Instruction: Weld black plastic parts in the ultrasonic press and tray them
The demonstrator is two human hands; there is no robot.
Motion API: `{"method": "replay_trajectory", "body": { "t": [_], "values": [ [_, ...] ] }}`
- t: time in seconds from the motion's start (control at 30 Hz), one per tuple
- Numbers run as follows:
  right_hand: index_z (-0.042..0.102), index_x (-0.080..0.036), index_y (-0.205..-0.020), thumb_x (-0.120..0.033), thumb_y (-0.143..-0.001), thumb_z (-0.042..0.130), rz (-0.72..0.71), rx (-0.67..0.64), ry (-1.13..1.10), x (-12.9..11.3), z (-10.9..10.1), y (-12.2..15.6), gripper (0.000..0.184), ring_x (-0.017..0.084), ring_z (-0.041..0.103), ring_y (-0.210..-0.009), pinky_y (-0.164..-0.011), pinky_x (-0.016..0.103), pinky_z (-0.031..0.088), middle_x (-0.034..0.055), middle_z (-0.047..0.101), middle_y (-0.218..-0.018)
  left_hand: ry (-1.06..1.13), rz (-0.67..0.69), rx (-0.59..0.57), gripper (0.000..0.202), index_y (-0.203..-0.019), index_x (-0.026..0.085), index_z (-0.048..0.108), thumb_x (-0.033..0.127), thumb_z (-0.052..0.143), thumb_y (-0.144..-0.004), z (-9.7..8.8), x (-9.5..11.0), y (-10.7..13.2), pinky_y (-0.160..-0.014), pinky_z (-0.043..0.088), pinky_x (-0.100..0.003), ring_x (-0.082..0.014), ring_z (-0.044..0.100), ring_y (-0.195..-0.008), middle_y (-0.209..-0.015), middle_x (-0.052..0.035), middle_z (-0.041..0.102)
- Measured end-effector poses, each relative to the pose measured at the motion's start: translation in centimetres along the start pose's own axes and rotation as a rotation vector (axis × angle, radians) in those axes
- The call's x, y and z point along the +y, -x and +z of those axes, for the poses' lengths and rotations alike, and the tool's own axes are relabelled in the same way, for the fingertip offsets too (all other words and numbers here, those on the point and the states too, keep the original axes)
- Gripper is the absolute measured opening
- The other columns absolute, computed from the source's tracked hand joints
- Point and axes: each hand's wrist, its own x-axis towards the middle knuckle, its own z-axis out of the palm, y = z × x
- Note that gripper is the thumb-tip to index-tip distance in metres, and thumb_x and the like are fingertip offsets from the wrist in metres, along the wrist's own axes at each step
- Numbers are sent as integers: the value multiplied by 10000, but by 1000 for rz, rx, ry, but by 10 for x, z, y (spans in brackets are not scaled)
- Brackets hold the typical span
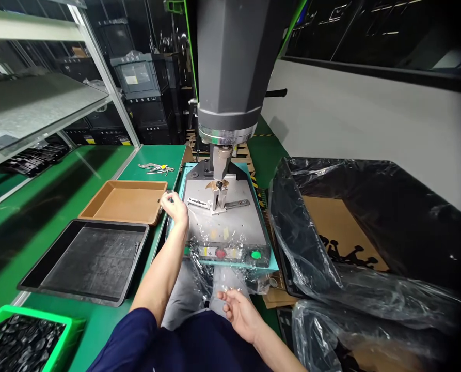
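My left hand (175, 208) is raised at the left edge of the press machine's base plate (234, 230), beside the brown tray (125, 204). Its thumb and fingertips are pinched together, and a tiny dark bit shows at them, too small to name. My right hand (241, 314) hovers over my lap with loosely curled fingers apart and nothing visible in them. In the middle of the plate stands a metal fixture (217, 199) with a small black part (219, 184) on top. The press's horn (221, 161) hangs just above it.
A black tray (91, 258) lies left, holding one small dark piece. A green bin (25, 338) of black parts is at lower left. Pliers (156, 168) lie behind the brown tray. To the right, a bag-lined box (354, 232) holds black parts on cardboard. Buttons (256, 255) line the machine's front.
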Motion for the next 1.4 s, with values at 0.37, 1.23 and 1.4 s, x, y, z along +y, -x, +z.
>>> {"method": "replay_trajectory", "body": {
  "t": [0.37, 1.23, 1.4],
  "values": [
    [638, -160, -804, -463, -829, 618, -273, -292, 1370, -94, 17, 26, 305, 143, 605, -521, -428, 210, 404, 31, 649, -717, -635, 48, -557, 296, -986, 200, 727, 354, 484, -912, 19, -48, 10, -1091, 321, -583, -350, 440, -1329, -1351, -150, 580],
    [654, -194, -1010, -361, -897, 571, -1499, -157, 1325, -209, 157, -1, 218, 242, 583, -1038, -831, 364, 479, 105, 612, -1103, 52, 454, -1039, 397, -1226, 210, 614, 334, 662, -852, -56, 7, 59, -930, 523, -399, -227, 634, -1070, -1192, -105, 670],
    [639, -202, -1011, -318, -847, 680, -1401, -181, 1160, -148, 144, 36, 205, 187, 596, -829, -740, 319, 478, 65, 649, -1035, 133, 506, -1130, 199, -948, 188, 676, 317, 525, -951, -76, 13, 78, -687, 539, -292, -153, 644, -714, -799, -35, 703]
  ]
}}
